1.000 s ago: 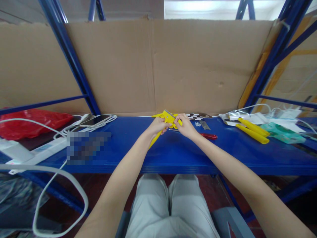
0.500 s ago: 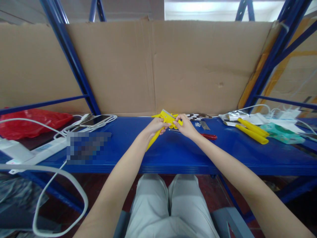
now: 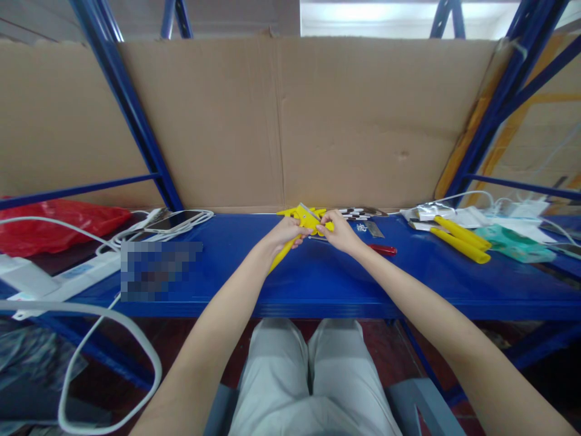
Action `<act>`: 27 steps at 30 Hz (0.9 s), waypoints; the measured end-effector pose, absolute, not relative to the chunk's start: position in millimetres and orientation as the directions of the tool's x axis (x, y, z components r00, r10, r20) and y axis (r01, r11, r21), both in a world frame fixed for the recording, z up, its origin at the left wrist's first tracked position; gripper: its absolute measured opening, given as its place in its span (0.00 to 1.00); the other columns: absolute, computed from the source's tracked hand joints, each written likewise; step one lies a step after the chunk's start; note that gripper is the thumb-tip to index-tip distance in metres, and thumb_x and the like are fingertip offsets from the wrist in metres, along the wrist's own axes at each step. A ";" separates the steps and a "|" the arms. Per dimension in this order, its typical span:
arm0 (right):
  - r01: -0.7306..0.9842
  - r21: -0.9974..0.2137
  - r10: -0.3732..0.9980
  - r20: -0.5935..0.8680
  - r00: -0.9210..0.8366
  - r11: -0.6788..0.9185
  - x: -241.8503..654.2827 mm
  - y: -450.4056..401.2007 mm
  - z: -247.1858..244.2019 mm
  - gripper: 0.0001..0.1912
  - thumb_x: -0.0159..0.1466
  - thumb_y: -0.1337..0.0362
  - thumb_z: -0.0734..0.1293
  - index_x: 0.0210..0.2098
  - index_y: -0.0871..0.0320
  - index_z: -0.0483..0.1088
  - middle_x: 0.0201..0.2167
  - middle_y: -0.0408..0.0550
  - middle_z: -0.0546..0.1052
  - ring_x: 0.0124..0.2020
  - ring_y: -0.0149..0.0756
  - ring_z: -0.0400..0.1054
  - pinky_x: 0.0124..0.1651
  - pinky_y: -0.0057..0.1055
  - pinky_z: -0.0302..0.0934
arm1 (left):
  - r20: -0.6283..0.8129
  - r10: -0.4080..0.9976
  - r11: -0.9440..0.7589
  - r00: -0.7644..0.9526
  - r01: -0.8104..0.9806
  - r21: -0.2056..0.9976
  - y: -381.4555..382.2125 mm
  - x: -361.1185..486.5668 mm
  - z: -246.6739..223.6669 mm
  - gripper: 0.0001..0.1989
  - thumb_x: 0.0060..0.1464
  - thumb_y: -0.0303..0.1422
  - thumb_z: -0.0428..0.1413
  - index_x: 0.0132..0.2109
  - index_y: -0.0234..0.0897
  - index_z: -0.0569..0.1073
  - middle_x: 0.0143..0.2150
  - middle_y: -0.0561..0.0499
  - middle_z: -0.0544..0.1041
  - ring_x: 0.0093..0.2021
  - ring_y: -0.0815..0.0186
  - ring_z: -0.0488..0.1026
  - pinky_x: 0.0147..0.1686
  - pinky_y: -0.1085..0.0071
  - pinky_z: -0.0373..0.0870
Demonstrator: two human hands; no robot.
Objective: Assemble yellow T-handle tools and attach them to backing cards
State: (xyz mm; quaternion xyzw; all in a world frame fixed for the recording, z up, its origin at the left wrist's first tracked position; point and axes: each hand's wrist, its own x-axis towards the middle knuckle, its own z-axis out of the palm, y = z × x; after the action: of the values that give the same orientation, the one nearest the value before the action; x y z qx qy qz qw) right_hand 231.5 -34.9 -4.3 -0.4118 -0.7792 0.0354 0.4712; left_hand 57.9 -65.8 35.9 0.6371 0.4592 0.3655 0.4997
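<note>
The yellow tool slants from the left hand, whose grip pinches its handle, up to the right hand pinching its head.

A scraper is sitting mid-frame between both hands, above the shelf; a screwdriver is lying right; a phone left.

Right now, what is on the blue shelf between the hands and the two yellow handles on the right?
In the head view, between the hands and the yellow handles lies a red-handled screwdriver, with a small metal blade behind it, on the blue shelf.
</note>
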 end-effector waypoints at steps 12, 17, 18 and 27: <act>0.646 -0.449 0.706 0.677 -0.205 0.618 239.8 -25.1 -9.6 0.12 0.60 0.54 0.66 0.33 0.55 0.62 0.36 0.48 0.70 0.37 0.38 0.67 0.42 0.39 0.63 | 0.014 0.946 -0.077 0.325 0.181 0.980 -64.5 54.3 35.3 0.13 0.51 0.22 0.55 0.21 0.34 0.64 0.13 0.57 0.61 0.12 0.77 0.54 0.14 0.77 0.47; 0.602 -0.512 0.729 0.659 -0.182 0.613 242.2 -17.2 -16.2 0.20 0.59 0.50 0.66 0.43 0.56 0.62 0.42 0.51 0.70 0.37 0.37 0.68 0.42 0.39 0.65 | 0.015 0.942 -0.073 0.337 0.158 0.985 -67.1 54.5 37.9 0.13 0.51 0.21 0.55 0.22 0.34 0.63 0.14 0.57 0.61 0.12 0.78 0.55 0.14 0.77 0.47; 0.599 -0.511 0.727 0.661 -0.186 0.617 242.4 -16.4 -16.9 0.21 0.59 0.50 0.66 0.44 0.57 0.62 0.44 0.52 0.70 0.38 0.37 0.68 0.43 0.40 0.65 | 0.012 0.942 -0.069 0.334 0.158 0.985 -67.8 54.8 38.6 0.13 0.51 0.21 0.54 0.22 0.34 0.63 0.14 0.57 0.62 0.12 0.78 0.55 0.14 0.77 0.47; 0.633 -0.480 0.741 0.629 -0.233 0.607 244.1 -15.6 -17.1 0.23 0.61 0.49 0.64 0.48 0.60 0.64 0.44 0.57 0.70 0.41 0.41 0.68 0.46 0.42 0.65 | -0.017 0.950 -0.033 0.311 0.154 0.988 -66.9 55.7 38.7 0.11 0.52 0.21 0.55 0.24 0.34 0.64 0.14 0.57 0.62 0.12 0.78 0.55 0.14 0.78 0.47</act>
State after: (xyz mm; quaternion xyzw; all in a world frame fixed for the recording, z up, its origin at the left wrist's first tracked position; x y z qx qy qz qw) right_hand 244.1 -15.6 -17.1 -0.4388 -0.7829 0.0619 0.4367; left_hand 55.7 -66.9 38.7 0.6125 0.4505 0.3759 0.5297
